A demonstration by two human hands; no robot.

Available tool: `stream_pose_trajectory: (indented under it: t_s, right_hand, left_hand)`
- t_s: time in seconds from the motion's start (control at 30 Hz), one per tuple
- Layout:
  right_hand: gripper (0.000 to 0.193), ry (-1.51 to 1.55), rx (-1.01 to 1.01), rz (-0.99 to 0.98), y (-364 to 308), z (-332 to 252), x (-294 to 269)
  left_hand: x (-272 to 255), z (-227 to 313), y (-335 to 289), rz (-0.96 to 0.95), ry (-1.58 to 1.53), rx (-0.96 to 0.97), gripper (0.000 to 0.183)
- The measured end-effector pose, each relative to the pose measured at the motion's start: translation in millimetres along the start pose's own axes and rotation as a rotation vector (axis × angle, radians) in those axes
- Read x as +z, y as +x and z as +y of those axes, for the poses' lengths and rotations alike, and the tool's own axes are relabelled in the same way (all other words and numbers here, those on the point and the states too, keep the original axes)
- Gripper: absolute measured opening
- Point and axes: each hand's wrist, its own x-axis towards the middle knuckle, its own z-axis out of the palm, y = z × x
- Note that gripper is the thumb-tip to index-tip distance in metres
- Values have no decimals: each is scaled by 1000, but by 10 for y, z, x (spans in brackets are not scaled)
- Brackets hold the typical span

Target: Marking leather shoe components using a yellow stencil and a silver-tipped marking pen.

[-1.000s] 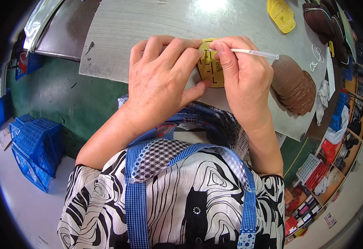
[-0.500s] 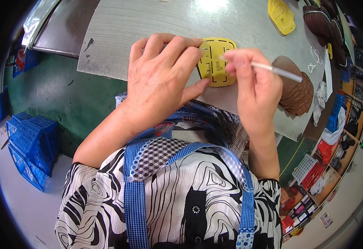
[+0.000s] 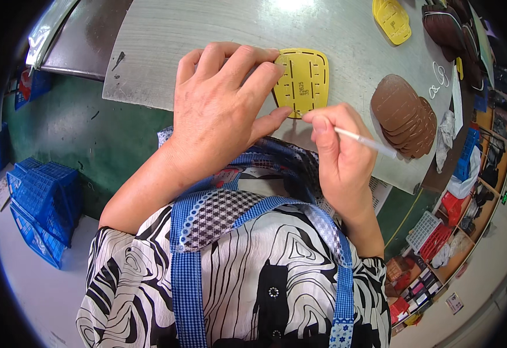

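Note:
A yellow slotted template [image 3: 303, 75] with rounded corners lies flat on the grey worktable. My left hand [image 3: 221, 95] is spread beside it, its fingertips and thumb pressing on the left edge. A thin dark edge shows along the template's border; what lies beneath is hidden. In my right hand [image 3: 343, 153] is a slim pen [image 3: 366, 142] with a pale, see-through barrel, pinched between thumb and fingers. The pen's tip is hidden by the fingers, close to the template's lower edge. Right of that hand lies a fanned stack of brown oval pieces [image 3: 404, 116].
More yellow templates [image 3: 392, 23] lie at the far right of the worktable [image 3: 207, 29]. Dark brown tied bundles [image 3: 444, 29] and white string loops [image 3: 438, 78] are beside them. Blue plastic crates [image 3: 44, 203] stand on the floor at left; loaded shelves line the right.
My right hand with the pen has moved down and slightly left, from over the template's right part to its lower edge. My left hand stays on the template.

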Motion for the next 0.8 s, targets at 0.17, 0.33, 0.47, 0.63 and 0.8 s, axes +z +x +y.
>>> stream_pose_trajectory:
  t_s: [0.17,0.33,0.47,0.63,0.8]
  right_hand:
    - [21,155,4,146,246,169,0]
    - [20,-7,-92,231,478,274,75]
    - [16,-79,-29,156,315,145,20]
    - [16,-31,83,64,-83,47,-47]
    - [18,17,94,54,23,74,-73]
  left_hand:
    - [1,4,-18,-18,15,17,42]
    - [1,34,6,-33,15,29,42]
    - [10,9,-30,-27,25,26,43]
    - [3,16,-12,-32,26,36,45]
    - [-5,9,-14,-38,28,28,44]
